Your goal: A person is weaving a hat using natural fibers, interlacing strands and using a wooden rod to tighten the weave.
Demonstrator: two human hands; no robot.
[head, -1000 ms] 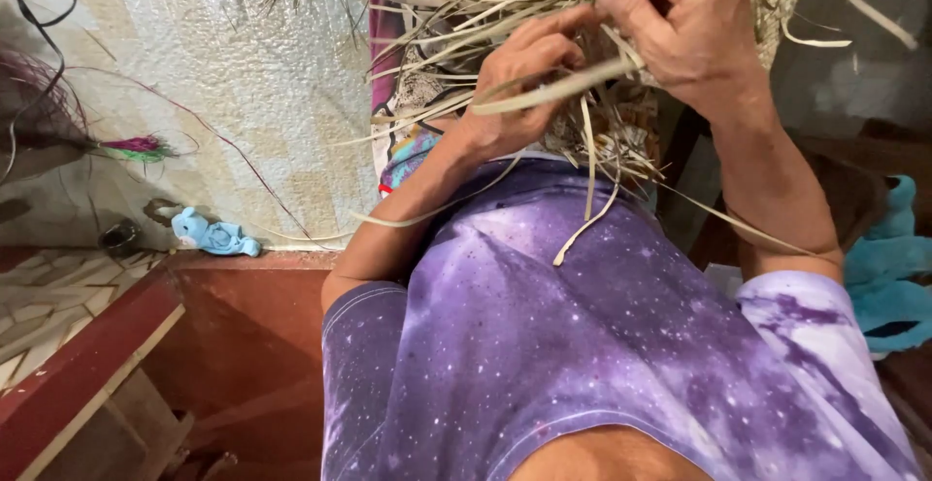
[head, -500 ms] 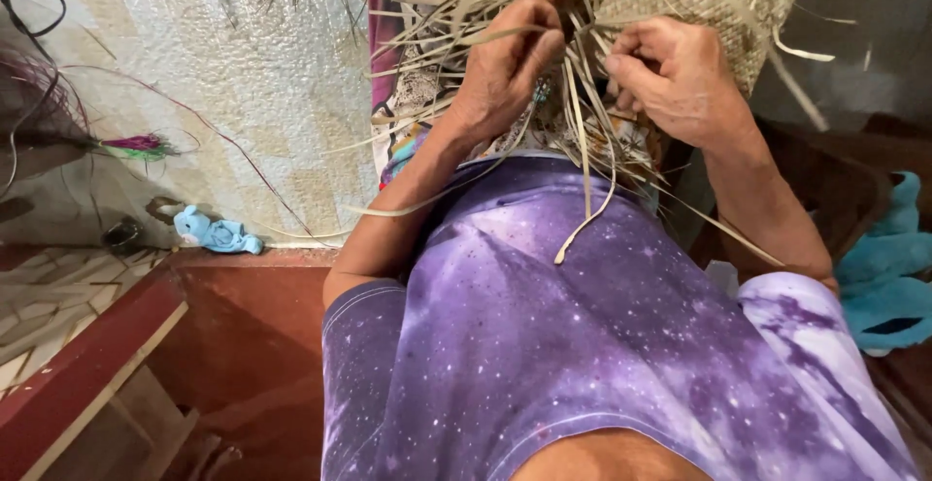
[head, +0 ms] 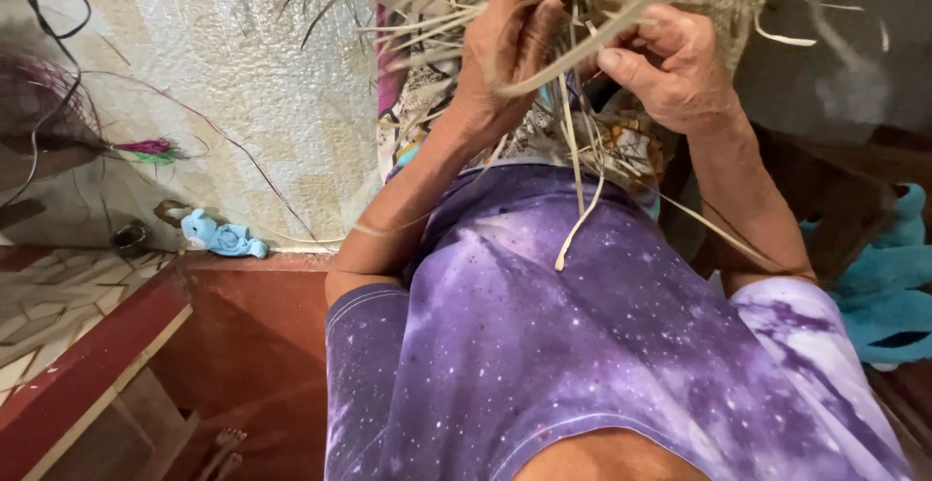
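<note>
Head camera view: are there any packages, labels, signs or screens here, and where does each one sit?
None shows. Both hands work pale straw strips over a purple shirt; a small blue toy lies by the wall.

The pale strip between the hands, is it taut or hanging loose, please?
Taut: the pale strip runs straight between the left hand and right hand.

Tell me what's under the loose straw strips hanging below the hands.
Under the hanging strips lies a patterned cloth and the purple shirt. The left hand and right hand cover the weave above.
</note>
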